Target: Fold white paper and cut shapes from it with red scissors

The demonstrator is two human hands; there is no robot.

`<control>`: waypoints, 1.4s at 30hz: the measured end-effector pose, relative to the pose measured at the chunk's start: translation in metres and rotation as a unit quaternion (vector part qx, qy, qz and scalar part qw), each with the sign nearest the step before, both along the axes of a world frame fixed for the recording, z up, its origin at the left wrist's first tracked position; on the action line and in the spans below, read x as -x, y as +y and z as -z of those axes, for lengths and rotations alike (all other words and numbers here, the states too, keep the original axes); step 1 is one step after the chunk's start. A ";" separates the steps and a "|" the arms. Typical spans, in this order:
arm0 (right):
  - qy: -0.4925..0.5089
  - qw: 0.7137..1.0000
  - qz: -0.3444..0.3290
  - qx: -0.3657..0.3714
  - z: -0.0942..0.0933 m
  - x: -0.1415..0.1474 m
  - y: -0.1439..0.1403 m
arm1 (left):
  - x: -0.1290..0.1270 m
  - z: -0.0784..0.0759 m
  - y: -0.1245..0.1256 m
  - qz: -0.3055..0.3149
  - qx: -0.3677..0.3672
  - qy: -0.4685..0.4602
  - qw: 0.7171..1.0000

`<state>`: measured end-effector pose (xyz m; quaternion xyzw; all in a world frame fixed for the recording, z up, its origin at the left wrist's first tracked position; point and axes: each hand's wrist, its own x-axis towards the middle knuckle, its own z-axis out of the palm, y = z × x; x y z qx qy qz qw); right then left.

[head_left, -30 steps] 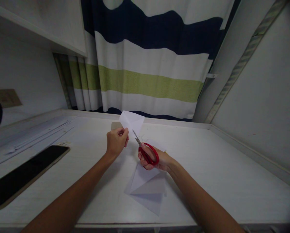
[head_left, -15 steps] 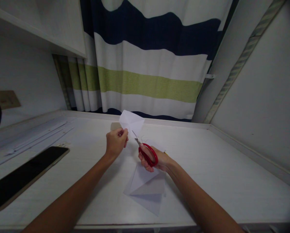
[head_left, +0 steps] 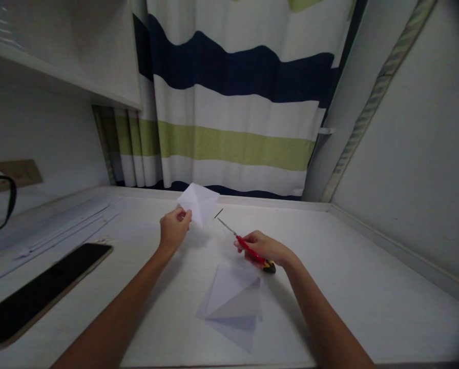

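The scene is dim and flat, with no glare. Soft shadows lie on the tabletop [head_left: 348, 266] beneath both arms. Toward the tabletop's outer edges, straight lines bow and the corners darken. Fine detail is slightly soft throughout.

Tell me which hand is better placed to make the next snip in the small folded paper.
Right, likely. The right hand has the red scissors in its grip, tips aimed toward the folded paper. The left hand is pinching that paper above the desk.
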<state>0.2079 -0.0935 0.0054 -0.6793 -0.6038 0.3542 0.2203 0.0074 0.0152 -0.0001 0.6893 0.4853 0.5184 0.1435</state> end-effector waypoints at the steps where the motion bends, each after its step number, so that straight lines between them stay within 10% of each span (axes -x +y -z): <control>1: -0.133 0.986 0.091 -0.035 0.000 -0.008 0.002 | 0.001 0.002 0.004 0.004 0.003 0.006 1.000; 8: -0.290 0.917 0.267 -0.054 0.017 -0.060 0.011 | 0.001 0.013 0.015 0.074 0.024 0.022 0.997; 25: -0.352 0.893 0.271 -0.069 0.039 -0.076 0.009 | -0.005 0.012 0.008 0.220 0.066 0.002 0.973; 31: -0.317 0.929 0.108 -0.158 0.012 -0.039 0.004 | -0.003 0.009 0.004 0.218 0.043 0.032 0.975; 36: -0.255 0.935 -0.192 -0.152 0.015 -0.003 -0.002 | 0.000 0.011 0.006 0.182 0.026 0.075 0.980; 42: -0.332 0.928 -0.163 -0.047 0.036 -0.005 0.004 | 0.000 0.014 0.011 0.162 -0.015 0.158 0.974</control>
